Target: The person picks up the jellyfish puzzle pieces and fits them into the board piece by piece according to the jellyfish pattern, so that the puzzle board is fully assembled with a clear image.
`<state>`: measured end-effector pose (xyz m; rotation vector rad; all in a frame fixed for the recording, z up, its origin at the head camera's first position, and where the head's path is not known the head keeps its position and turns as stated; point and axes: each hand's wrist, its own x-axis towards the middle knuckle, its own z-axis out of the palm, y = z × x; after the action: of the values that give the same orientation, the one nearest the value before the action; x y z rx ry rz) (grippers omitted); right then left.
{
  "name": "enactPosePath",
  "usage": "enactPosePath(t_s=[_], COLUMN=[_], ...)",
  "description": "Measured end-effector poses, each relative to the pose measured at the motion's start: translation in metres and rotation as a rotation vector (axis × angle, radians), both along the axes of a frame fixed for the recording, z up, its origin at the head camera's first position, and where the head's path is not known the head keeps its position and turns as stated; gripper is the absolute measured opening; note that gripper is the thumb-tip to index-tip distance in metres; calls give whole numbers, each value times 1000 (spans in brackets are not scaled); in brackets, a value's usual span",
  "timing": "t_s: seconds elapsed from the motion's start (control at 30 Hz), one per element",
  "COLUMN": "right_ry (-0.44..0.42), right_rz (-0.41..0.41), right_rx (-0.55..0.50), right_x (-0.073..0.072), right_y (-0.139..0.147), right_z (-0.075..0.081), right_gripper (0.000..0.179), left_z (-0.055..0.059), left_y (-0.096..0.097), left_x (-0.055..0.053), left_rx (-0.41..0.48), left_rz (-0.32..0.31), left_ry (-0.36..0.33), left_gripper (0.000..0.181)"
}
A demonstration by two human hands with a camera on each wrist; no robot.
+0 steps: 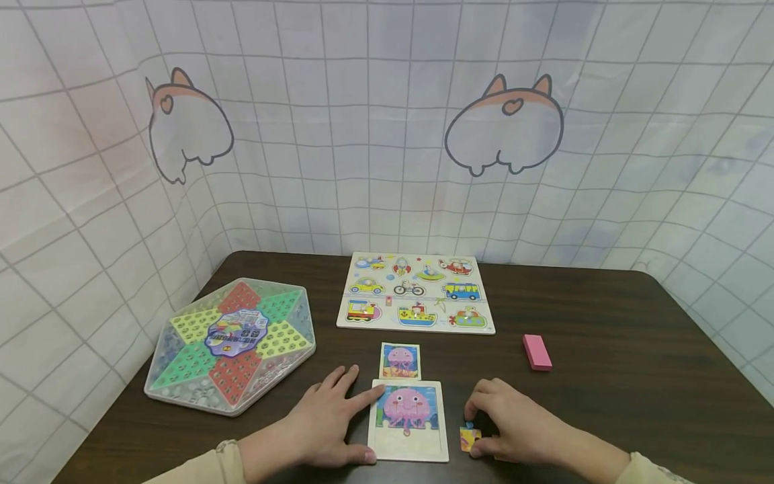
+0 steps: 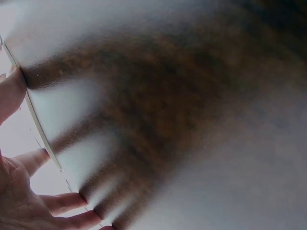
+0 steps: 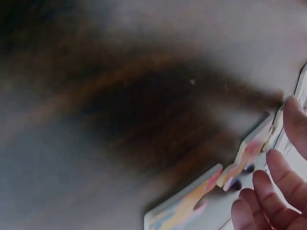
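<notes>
A white-framed jigsaw tray [image 1: 408, 449] lies at the front middle, its upper part filled with a pink jellyfish picture [image 1: 406, 406] and its lower part bare. My left hand [image 1: 326, 420] is spread flat on the table to its left, index fingertip on the tray's upper left and thumb at the lower left edge. To the tray's right, my right hand [image 1: 514, 420] pinches a yellow puzzle piece [image 1: 469, 440] between thumb and index finger, low over the table. More loose puzzle pieces [image 3: 184, 201] lie by the right fingers in the right wrist view, mostly hidden from the head view.
A small jellyfish picture card [image 1: 400, 361] touches the tray's top edge. Behind it lies a vehicle peg board [image 1: 415, 324]. A hexagonal Chinese checkers set [image 1: 284, 306] is on the left, and a pink block [image 1: 537, 353] on the right. A grid-patterned curtain [image 1: 387, 202] stands behind the table.
</notes>
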<state>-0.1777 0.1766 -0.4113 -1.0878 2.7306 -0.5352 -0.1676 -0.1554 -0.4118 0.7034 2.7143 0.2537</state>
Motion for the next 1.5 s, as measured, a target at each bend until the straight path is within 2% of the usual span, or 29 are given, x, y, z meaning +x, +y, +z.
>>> enactPosePath(t_s=[0.13, 0.17, 0.2, 0.23, 0.27, 0.33, 0.37, 0.4, 0.47, 0.5, 0.57, 0.67, 0.83, 0.97, 1.1, 1.3, 1.5], right_ry=[54, 74, 69, 56, 44, 2, -1, -39, -48, -68, -91, -158, -252, -390, -520, -570, -612], right_rz=[5, 19, 19, 17, 19, 17, 25, 17, 39, 44, 62, 73, 74, -19, -131, -196, -216], right_rx=[-24, -52, -60, -64, -70, -76, -83, -70, -96, -102, -123, -164, -300, -362, -410, -457, -478], right_x=[0, -3, -3, -3, -8, -7, -9, -7, -10, -7, -10, -5, 4, 7, 6, 1, -3], right_y=[-1, 2, 3, 3, 6, 5, 6, 4, 5, 3, 4, 0, -8, -14, -21, -35, -50], right_z=[-7, -16, -19, -21, -32, -32, -38, -34, -43, -37, -43, -32, -9, 5, 11, 14, 15], right_gripper=[35, 35, 35, 35, 37, 36, 36, 35, 34, 35, 33, 29, 19, 10, 9, 14, 14], left_z=[0, 0, 1, 1, 1, 1, 1, 0, 0, 0, 0, 0, 0, -1, -1, -2, -2], left_y=[0, 0, 0, 1, 1, 1, 1, 1, 0, 0, 1, 0, 0, -1, -1, -1, -1], left_x=[0, 1, 1, 1, 1, 1, 1, 1, 1, 1, 0, 0, 1, 1, 2, 2, 2], left_rx=[-3, -5, -6, -8, -8, -7, -5, -4, -3, -3, -3, -1, 3, 7, 8, 9, 17], left_rz=[-3, -2, -1, -1, 0, 1, 1, 1, 2, 3, 4, 5, 4, -1, -1, -2, -6], left_ry=[1, 1, -1, -1, 0, 1, 2, 3, 3, 0, -5, -8, 0, 12, 17, 23, 31], left_gripper=[90, 90, 90, 90, 90, 90, 90, 90, 90, 90, 90, 90, 90, 89, 90, 89, 90])
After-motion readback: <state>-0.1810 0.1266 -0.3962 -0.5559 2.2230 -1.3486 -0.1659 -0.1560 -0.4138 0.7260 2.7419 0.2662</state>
